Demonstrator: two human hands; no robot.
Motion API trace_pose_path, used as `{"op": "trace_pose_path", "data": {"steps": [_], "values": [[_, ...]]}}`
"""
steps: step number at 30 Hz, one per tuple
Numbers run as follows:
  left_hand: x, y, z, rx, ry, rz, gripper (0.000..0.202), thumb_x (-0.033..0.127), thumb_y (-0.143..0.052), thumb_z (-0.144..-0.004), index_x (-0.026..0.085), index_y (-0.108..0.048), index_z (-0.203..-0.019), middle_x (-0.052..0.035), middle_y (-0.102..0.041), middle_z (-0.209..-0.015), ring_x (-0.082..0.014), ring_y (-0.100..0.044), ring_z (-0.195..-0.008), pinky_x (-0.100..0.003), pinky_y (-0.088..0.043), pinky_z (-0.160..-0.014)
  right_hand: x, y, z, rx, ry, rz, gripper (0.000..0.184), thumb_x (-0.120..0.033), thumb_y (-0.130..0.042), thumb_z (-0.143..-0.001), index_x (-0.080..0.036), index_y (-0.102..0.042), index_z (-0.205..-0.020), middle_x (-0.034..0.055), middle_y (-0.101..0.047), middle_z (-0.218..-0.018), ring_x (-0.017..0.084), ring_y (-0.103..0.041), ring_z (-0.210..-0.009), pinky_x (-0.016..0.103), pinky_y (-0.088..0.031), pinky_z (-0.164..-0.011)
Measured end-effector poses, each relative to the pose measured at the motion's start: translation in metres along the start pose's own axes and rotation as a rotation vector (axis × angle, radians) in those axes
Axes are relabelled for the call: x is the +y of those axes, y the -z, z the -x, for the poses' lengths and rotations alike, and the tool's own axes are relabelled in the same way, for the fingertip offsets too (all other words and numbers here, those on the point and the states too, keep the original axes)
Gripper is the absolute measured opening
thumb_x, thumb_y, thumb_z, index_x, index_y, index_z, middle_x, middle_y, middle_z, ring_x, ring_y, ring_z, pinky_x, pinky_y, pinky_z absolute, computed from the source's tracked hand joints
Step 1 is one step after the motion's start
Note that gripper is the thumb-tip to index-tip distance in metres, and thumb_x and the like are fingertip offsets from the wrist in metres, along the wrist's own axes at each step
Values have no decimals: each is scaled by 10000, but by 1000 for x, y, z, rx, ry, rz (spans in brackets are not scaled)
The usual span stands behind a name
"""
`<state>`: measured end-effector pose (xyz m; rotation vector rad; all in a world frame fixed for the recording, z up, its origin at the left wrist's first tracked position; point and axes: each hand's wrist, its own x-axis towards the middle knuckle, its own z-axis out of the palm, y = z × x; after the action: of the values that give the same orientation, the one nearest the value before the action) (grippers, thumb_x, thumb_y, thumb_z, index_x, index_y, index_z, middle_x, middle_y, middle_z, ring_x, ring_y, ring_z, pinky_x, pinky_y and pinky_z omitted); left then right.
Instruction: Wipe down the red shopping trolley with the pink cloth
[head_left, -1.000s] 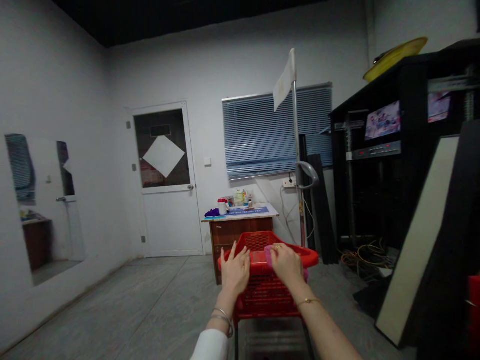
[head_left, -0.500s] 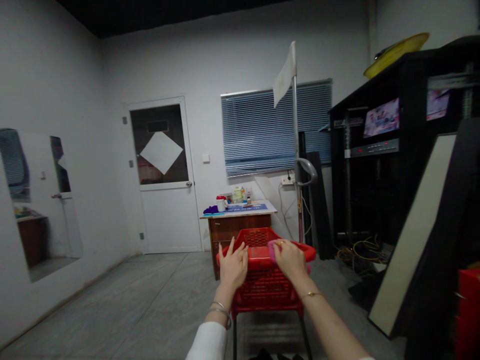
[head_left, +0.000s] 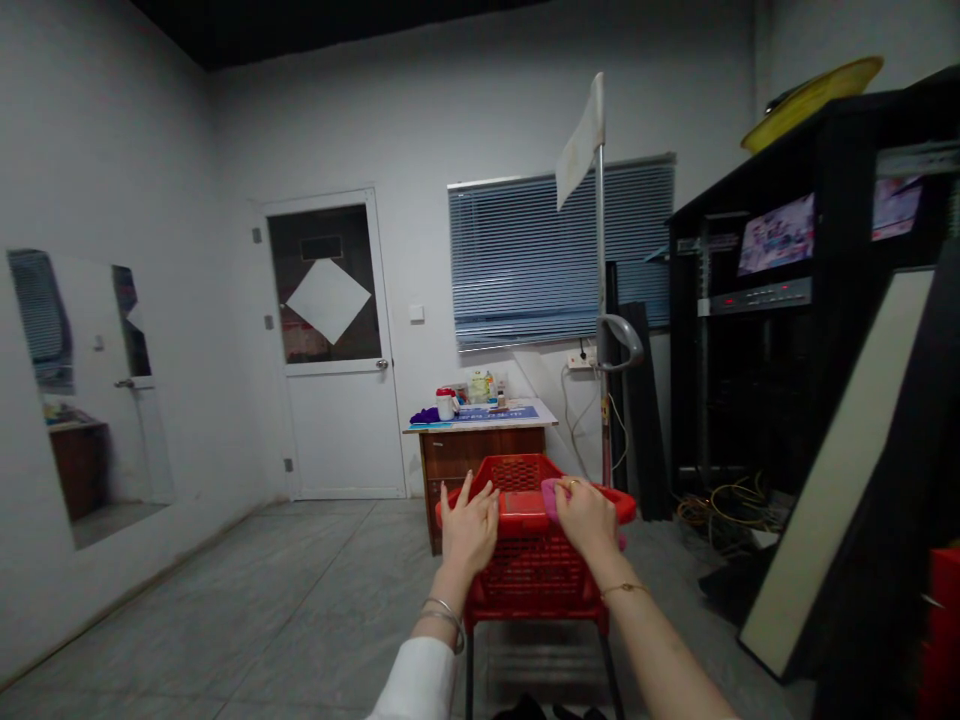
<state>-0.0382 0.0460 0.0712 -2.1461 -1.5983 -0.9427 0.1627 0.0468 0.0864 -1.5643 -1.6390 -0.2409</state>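
Note:
A red plastic shopping cart (head_left: 529,575) stands right in front of me, with a metal pole and a white flag (head_left: 581,140) rising from its right side. My left hand (head_left: 469,528) rests flat on the cart's near rim, fingers stretched out and apart. My right hand (head_left: 589,518) presses a pink cloth (head_left: 551,494) against the rim, fingers curled over it. Both wrists wear bracelets.
A wooden desk (head_left: 480,450) with a cup and small items stands just beyond the cart, under a window with blue blinds (head_left: 525,260). A white door (head_left: 334,350) is at the left. A black equipment rack (head_left: 795,300), a leaning board (head_left: 840,470) and floor cables (head_left: 720,510) fill the right.
The view has shifted slightly, and the cart and both hands have stayed together with little relative change; the right hand with the cloth sits a bit further right on the rim.

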Motion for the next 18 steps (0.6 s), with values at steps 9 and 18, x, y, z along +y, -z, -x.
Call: {"op": "trace_pose_path", "data": {"steps": [9, 18], "values": [[-3, 3, -1, -31, -9, -19, 425, 360, -268, -1023, 351, -598, -1290, 44, -593, -1380, -221, -266, -1470, -638, -57, -1200, -4, -5, 5, -41, 192, -125, 309, -273, -433, -964, -230, -732, -1030, 36, -720, -1123, 156, -661, -1022, 249, -471, -903], [-1, 0, 0, -2, -16, 4, 423, 343, -274, -1019, 349, -598, -1292, 42, -592, -1380, -228, -270, -1468, -638, -49, -1198, -27, -19, 15, 115, 179, -15, 328, -242, -414, -970, -180, -725, -1053, 88, -715, -1118, 188, -641, -1041, 294, -451, -954]]}}
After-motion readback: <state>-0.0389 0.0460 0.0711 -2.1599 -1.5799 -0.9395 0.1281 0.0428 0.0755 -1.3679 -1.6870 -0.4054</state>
